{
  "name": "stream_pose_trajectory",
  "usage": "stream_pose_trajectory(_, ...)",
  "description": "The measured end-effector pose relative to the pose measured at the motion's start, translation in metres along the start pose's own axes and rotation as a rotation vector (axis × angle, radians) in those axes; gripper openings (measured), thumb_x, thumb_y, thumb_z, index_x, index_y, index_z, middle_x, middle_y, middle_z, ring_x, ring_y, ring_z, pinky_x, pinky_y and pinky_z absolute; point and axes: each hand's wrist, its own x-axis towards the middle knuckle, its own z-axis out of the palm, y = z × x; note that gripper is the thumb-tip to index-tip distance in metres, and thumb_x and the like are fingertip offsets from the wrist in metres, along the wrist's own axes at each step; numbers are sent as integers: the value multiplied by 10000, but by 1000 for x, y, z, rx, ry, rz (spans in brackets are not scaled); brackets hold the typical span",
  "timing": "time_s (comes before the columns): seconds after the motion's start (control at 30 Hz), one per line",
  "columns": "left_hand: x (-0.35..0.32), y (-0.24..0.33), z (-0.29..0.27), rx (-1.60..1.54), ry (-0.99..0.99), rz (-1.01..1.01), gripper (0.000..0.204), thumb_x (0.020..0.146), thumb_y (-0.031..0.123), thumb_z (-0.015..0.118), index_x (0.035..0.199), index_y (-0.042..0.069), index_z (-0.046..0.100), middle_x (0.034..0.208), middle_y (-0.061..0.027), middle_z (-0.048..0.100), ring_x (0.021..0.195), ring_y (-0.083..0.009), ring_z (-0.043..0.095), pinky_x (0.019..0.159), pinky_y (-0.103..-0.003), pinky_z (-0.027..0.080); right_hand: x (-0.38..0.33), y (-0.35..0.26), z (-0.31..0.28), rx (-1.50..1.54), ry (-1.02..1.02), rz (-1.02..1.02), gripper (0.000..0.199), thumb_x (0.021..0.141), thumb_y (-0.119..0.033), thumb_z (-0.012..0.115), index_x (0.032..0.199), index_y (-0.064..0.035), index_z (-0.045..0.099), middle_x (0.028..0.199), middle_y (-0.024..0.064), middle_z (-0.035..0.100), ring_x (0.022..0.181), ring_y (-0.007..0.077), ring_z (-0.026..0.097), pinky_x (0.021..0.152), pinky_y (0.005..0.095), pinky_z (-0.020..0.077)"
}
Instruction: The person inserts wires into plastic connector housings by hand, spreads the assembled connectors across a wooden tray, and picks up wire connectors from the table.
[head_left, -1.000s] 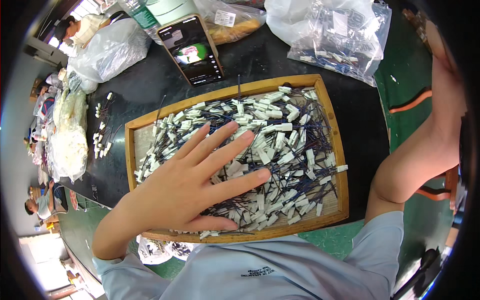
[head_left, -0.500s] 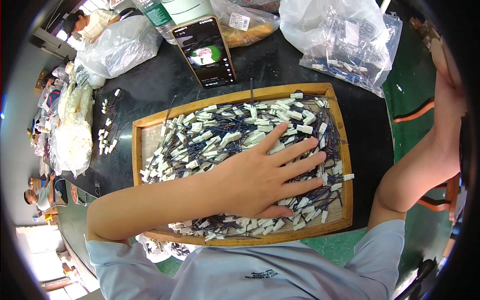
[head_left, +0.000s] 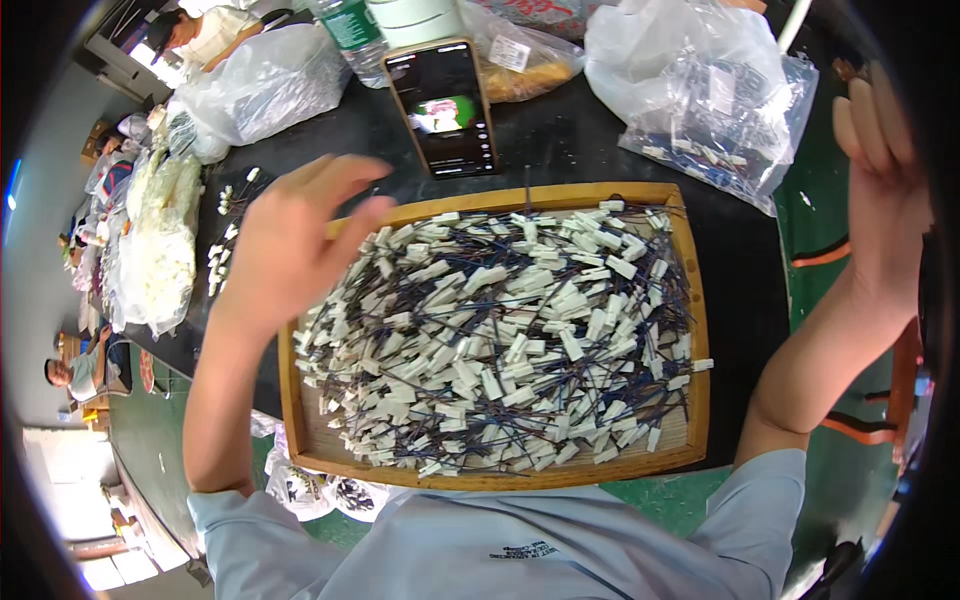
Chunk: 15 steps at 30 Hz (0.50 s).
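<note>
- Our left hand (head_left: 290, 250) hangs above the left end of the shallow wooden tray (head_left: 695, 300), fingers loosely spread and curled a little; it grips nothing that we can see.
- Beneath and just right of that hand lies the heap of dark thin wires with small white plastic connectors (head_left: 500, 340), which fills the tray almost from wall to wall; whether our palm touches the pile, we cannot tell.
- Our right hand (head_left: 885, 190) is raised at the far right edge of the view, well apart from the tray, fingers straight and together; it is empty as far as we can see.
- The tray rests on a black tabletop (head_left: 745, 260), its near long wall close to our light blue shirt (head_left: 520, 545).
- Just beyond the tray's far wall a dark smartphone (head_left: 443, 105) with a lit screen stands propped up.
- To the right of the phone sits a clear plastic bag of small parts (head_left: 720, 110).
- To the left, more white and clear plastic bags (head_left: 160, 250) are stacked along the table's edge, with a few loose white connectors (head_left: 225, 240) just beside them.
- Other people (head_left: 75, 370) sit at the far left.
</note>
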Motion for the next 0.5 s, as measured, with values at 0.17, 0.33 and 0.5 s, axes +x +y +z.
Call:
stream_pose_trajectory(0.17,-48,-71,57,-22,-98,-178,299,763,78,655,1032,75,525,783,-123,605,690,-286,613,599,-381,463,-13,-65,-4,-63,-3,77,355,973,-328,346,679,-136,297,522,-10,174,450,103,113,430,277,125)
stream_pose_trajectory(0.33,-58,-75,49,-259,-226,-401,340,755,59,665,1064,65,524,736,-113,603,660,-251,612,606,-340,470,-36,-55,1,-54,12,96,355,973,-329,345,679,-135,300,522,-9,175,450,103,114,429,277,125)
stream_pose_trajectory(0.5,-67,-68,52,-156,-139,-261,334,783,13,630,1094,56,517,746,-80,585,650,-179,575,610,-301,452,-24,-40,13,-46,13,63,356,973,-331,345,679,-134,303,522,-8,176,449,103,114,429,277,125)
